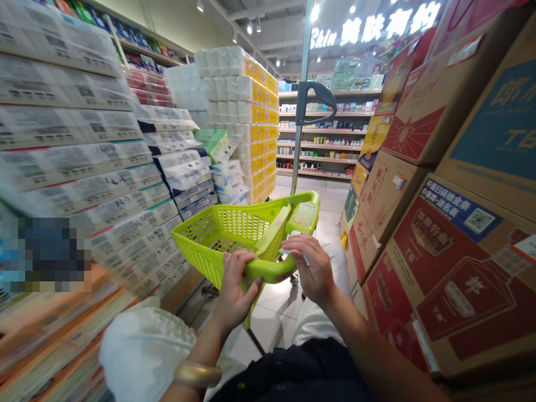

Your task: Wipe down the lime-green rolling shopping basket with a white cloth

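Note:
A lime-green plastic shopping cart (205,251) with perforated basket walls stands right in front of me. My left hand (238,279) is wrapped round the near left part of its handle, the thumb below. Just right of it, my right hand (312,265) pinches a small white cloth (288,245) or tissue by the handle's right side; much of it is hidden under the fingers. Inside the cart a green fold-down flap (274,230) leans behind the handle. The visible part of the basket floor shows only its grating. A gold bangle (197,374) circles my left wrist.
Wrapped tissue packs (62,106) rise in stacks at left, with yellow-and-white packs (251,123) beyond. Cardboard cartons (464,273) line the right side. A metal pole with a grey handle (314,103) stands behind the cart, before shelves (322,131) of small goods.

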`<move>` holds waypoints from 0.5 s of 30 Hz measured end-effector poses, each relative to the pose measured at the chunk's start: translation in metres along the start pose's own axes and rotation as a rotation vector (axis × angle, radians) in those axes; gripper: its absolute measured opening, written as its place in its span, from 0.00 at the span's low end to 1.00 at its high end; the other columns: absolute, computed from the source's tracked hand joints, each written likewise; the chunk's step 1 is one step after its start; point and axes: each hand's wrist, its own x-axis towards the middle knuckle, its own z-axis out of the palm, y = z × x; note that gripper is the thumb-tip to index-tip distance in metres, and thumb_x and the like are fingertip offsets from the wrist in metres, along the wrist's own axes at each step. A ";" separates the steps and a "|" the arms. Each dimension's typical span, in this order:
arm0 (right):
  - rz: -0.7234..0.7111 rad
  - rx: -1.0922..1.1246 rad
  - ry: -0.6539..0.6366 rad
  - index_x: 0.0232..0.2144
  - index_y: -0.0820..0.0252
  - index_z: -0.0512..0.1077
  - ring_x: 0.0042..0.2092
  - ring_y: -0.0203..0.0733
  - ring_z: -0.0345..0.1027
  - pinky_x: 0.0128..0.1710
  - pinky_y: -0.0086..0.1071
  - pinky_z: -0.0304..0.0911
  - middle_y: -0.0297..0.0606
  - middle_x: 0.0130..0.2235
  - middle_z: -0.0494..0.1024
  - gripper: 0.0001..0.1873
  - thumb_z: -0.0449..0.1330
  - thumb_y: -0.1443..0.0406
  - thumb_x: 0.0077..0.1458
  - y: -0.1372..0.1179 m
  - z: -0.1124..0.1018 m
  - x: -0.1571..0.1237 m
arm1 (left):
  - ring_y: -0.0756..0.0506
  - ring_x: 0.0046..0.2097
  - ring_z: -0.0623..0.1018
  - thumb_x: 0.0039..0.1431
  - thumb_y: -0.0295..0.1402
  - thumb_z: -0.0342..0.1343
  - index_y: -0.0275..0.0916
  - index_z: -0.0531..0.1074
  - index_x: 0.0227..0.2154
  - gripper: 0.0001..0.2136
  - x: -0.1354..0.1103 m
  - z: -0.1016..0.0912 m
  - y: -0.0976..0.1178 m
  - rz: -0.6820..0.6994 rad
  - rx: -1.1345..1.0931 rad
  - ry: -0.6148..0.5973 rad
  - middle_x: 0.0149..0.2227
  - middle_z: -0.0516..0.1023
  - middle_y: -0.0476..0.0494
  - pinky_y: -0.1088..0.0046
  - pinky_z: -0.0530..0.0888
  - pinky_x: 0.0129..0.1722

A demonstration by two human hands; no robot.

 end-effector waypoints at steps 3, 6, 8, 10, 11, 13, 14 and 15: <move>-0.030 0.010 -0.038 0.40 0.54 0.75 0.46 0.43 0.75 0.55 0.45 0.65 0.39 0.40 0.82 0.12 0.51 0.65 0.67 -0.013 0.004 -0.005 | 0.37 0.50 0.70 0.60 0.49 0.48 0.43 0.67 0.42 0.17 -0.001 -0.001 0.000 0.007 -0.007 0.025 0.44 0.72 0.41 0.46 0.53 0.63; -0.079 0.036 -0.112 0.41 0.55 0.75 0.46 0.43 0.75 0.55 0.44 0.65 0.39 0.41 0.82 0.13 0.50 0.64 0.67 -0.014 0.001 -0.005 | 0.38 0.49 0.71 0.60 0.48 0.47 0.43 0.68 0.42 0.16 -0.003 -0.004 0.000 0.011 -0.008 0.029 0.43 0.72 0.41 0.45 0.53 0.63; -0.070 0.037 -0.111 0.41 0.55 0.75 0.46 0.43 0.76 0.54 0.44 0.65 0.39 0.41 0.82 0.13 0.51 0.64 0.67 -0.006 -0.003 -0.001 | 0.38 0.49 0.71 0.61 0.48 0.47 0.43 0.68 0.41 0.16 -0.003 -0.005 0.000 0.001 -0.016 0.021 0.43 0.72 0.42 0.45 0.51 0.64; -0.038 0.029 -0.073 0.40 0.55 0.75 0.46 0.43 0.76 0.54 0.44 0.66 0.39 0.40 0.82 0.12 0.51 0.65 0.67 0.005 -0.006 0.003 | 0.38 0.49 0.71 0.61 0.49 0.45 0.43 0.68 0.40 0.16 -0.002 -0.005 0.000 -0.013 -0.027 0.023 0.42 0.72 0.42 0.44 0.51 0.64; -0.024 0.026 -0.051 0.39 0.54 0.75 0.46 0.43 0.76 0.54 0.44 0.65 0.39 0.40 0.82 0.11 0.52 0.65 0.67 0.008 -0.006 0.004 | 0.38 0.48 0.71 0.61 0.49 0.45 0.43 0.68 0.39 0.16 -0.002 -0.005 0.001 -0.020 -0.030 0.029 0.42 0.71 0.42 0.44 0.51 0.64; -0.011 0.023 -0.017 0.39 0.54 0.75 0.47 0.43 0.75 0.54 0.44 0.65 0.38 0.39 0.82 0.11 0.52 0.67 0.66 0.008 -0.004 0.002 | 0.38 0.47 0.71 0.61 0.49 0.44 0.43 0.68 0.38 0.16 -0.001 -0.004 0.002 -0.031 -0.037 0.047 0.40 0.71 0.43 0.44 0.52 0.63; -0.010 0.023 -0.002 0.39 0.55 0.75 0.47 0.43 0.75 0.54 0.44 0.64 0.38 0.39 0.82 0.10 0.52 0.67 0.66 0.005 -0.002 0.000 | 0.38 0.47 0.71 0.60 0.49 0.44 0.43 0.68 0.37 0.16 0.000 -0.003 0.002 -0.037 -0.044 0.055 0.39 0.71 0.43 0.43 0.52 0.63; -0.012 0.023 0.013 0.39 0.55 0.75 0.47 0.43 0.75 0.55 0.44 0.64 0.38 0.39 0.82 0.10 0.52 0.67 0.66 0.000 0.001 -0.002 | 0.38 0.46 0.71 0.60 0.50 0.44 0.43 0.68 0.36 0.16 0.000 -0.003 0.002 -0.042 -0.053 0.062 0.39 0.71 0.44 0.43 0.52 0.63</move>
